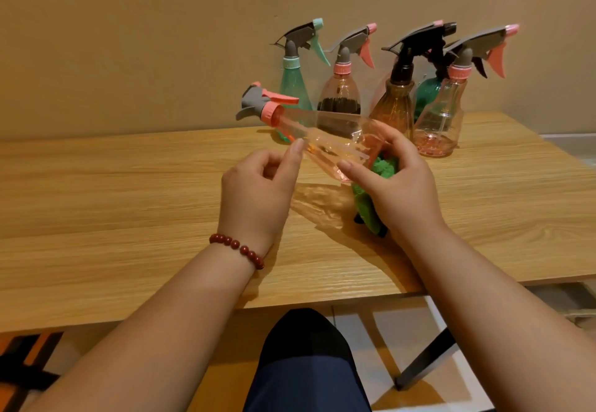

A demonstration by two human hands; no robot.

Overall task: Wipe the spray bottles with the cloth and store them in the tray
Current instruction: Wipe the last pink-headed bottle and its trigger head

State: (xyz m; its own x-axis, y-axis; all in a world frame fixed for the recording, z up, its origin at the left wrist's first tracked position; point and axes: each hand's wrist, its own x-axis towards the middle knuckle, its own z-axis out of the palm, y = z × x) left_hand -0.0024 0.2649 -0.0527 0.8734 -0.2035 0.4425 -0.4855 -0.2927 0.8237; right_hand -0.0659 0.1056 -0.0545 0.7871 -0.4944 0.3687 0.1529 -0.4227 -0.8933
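A clear pink spray bottle point(325, 141) with a grey and pink trigger head lies sideways in the air above the wooden table point(129, 202), its head pointing left. My right hand point(396, 179) grips its base, thumb on the near side and fingers round the far side. A green cloth point(383, 166) is bunched under that palm and hangs down to the table. My left hand point(258, 189) has its fingers curled in on nothing, while its straight thumb tip touches the bottle's side. No tray is in view.
Several more spray bottles stand in a row against the wall: a teal one point(292, 89), a pink one point(340, 95), an amber one with a black head point(398, 99), and a clear pink one point(442, 118). The table's near edge runs just above my lap.
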